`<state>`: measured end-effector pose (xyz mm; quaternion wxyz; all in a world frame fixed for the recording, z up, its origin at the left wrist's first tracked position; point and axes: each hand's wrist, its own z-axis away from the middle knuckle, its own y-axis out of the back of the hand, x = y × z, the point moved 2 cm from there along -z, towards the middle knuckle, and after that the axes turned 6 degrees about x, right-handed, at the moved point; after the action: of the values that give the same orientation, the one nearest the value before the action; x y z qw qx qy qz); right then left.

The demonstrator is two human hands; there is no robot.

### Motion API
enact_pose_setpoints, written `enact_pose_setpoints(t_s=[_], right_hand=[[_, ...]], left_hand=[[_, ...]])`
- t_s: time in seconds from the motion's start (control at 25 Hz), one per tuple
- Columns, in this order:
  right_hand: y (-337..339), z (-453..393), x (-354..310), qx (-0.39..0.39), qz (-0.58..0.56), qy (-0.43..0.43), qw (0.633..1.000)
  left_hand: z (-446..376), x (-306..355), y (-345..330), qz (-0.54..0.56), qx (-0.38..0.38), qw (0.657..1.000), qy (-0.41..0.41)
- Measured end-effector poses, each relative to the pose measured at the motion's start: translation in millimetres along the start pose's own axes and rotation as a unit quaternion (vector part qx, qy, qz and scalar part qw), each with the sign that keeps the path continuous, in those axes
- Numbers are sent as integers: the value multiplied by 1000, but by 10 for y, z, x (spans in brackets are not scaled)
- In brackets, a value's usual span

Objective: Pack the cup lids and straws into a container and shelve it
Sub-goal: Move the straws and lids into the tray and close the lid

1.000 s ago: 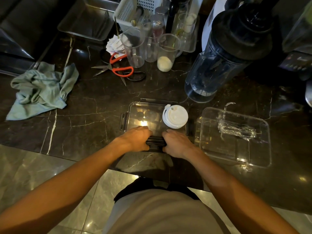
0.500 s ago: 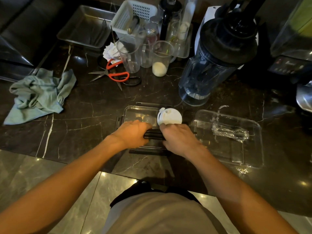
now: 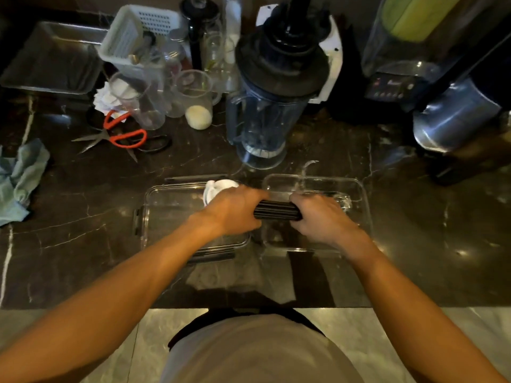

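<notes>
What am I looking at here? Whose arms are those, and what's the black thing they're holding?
The camera sits on a person's head, looking down, so you see their own two arms reaching out over a dark marble counter. The left hand and right hand each grip one end of a bundle of black straws. The bundle is above two clear plastic trays: the lid with clips on the left, where a white cup lid rests, and the container on the right. Farther back stand a blender jug, red-handled scissors, clear cups and a blue-green cloth.
</notes>
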<state>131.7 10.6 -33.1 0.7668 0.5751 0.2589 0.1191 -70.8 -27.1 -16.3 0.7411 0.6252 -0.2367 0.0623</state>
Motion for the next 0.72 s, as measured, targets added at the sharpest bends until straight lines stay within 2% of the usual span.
enact_pose_setpoints(t_s=[0.16, 0.28, 0.72], right_hand=[[-82, 171, 488, -57, -39, -50, 996], [-145, 257, 782, -100, -65, -81, 990], [-357, 239, 1025, -196, -50, -45, 978]], left_hand=[[-293, 358, -237, 21, -55, 997, -44], [-462, 567, -452, 16, -95, 994, -48], [-527, 666, -1051, 59, -162, 985, 7]])
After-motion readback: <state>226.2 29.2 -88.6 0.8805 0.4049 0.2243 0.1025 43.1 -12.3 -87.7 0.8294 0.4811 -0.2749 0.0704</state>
